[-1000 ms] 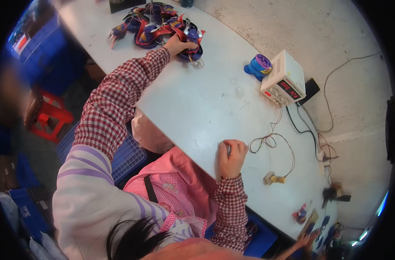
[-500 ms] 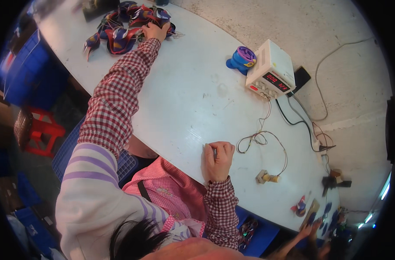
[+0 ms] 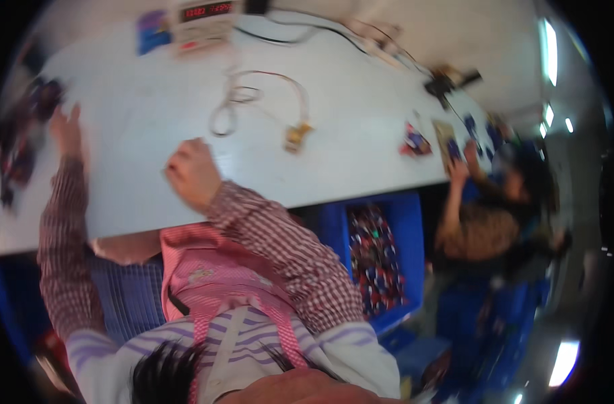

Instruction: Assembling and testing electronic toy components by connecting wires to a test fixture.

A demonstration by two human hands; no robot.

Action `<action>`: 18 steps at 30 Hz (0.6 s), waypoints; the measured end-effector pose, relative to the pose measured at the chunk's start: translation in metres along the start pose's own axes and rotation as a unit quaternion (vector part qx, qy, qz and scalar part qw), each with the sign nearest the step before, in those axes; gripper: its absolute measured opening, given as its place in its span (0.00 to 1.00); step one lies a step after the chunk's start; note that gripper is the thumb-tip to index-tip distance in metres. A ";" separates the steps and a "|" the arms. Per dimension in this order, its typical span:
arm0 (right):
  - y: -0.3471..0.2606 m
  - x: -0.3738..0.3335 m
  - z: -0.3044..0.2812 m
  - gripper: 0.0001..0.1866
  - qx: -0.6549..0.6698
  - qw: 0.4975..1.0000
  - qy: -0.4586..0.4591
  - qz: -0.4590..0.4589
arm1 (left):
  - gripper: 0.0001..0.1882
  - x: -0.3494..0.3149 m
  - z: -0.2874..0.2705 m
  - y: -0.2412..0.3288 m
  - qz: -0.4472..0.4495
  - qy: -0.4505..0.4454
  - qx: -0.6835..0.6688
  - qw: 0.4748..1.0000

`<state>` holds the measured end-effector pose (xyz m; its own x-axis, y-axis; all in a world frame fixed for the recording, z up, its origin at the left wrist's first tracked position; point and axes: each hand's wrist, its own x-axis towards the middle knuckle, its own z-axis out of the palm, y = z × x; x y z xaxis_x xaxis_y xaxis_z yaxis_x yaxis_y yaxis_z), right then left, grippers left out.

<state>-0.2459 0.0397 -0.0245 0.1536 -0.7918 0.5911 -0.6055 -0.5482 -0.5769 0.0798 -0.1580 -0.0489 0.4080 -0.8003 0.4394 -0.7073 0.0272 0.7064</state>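
My left hand (image 3: 65, 126) reaches far out over the white table (image 3: 361, 128), fingers spread, right beside a blurred heap of purple and dark small items (image 3: 21, 138) at the left edge. I see nothing in its grasp. Near the table's front edge rests my right hand (image 3: 191, 172), curled into a fist with nothing visible in it. Both forearms wear red-checked sleeves. A coiled white cable (image 3: 234, 108) ending in a yellow connector (image 3: 296, 136) lies just beyond the right hand.
A white box-shaped meter with a red display (image 3: 202, 21) stands at the far edge, wires trailing right. A blue crate of small coloured parts (image 3: 381, 266) sits below the table. Another person (image 3: 492, 215) works at the right end.
The view has swung sharply and blurred, so everything shifted left and up. My left hand stays by the heap. The right fist remains on the table. The other person came into view.
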 end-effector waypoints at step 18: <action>0.004 -0.008 0.008 0.05 0.033 0.996 0.050 -0.068 | 0.44 -0.310 -0.123 0.389 -0.184 -0.687 -0.702 -0.006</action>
<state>-0.2428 0.0415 -0.0359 0.1500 -0.6808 0.7170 -0.5314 -0.6670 -0.5222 -0.2511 0.1746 0.1578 -0.8350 -0.1138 0.5384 0.2811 -0.9293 0.2395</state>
